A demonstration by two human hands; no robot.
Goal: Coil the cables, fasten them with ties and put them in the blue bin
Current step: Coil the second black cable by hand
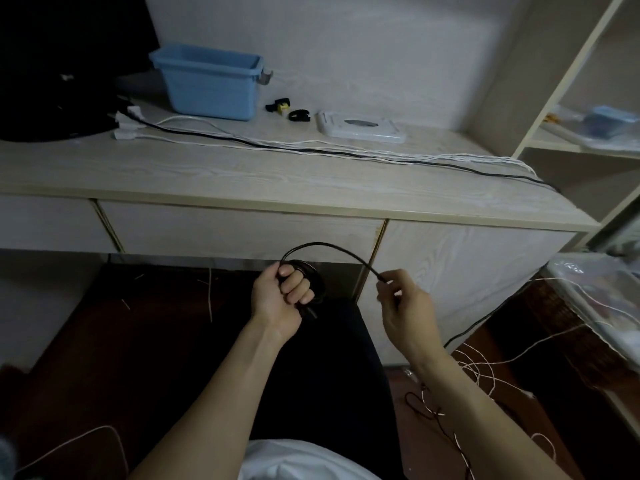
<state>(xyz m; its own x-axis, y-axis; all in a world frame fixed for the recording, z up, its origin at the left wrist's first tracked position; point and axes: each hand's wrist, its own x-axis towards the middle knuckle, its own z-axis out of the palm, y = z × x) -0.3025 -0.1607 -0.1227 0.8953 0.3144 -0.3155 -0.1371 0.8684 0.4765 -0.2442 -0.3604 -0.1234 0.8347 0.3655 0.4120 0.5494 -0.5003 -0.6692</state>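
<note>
Left hand (282,294) clenches a small coil of thin black cable (308,275) below the pale wooden desk (242,174), right hand (403,301) pinching its arching free end, while the blue plastic bin (211,81) stands on the desk, its contents hidden from view.

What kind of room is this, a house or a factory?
Probably a room in a home, used as a desk corner. There is a pale wooden desk with drawers, open shelves beside it, and a dark monitor at the back left. Loose white cables lie across the desk.
</note>
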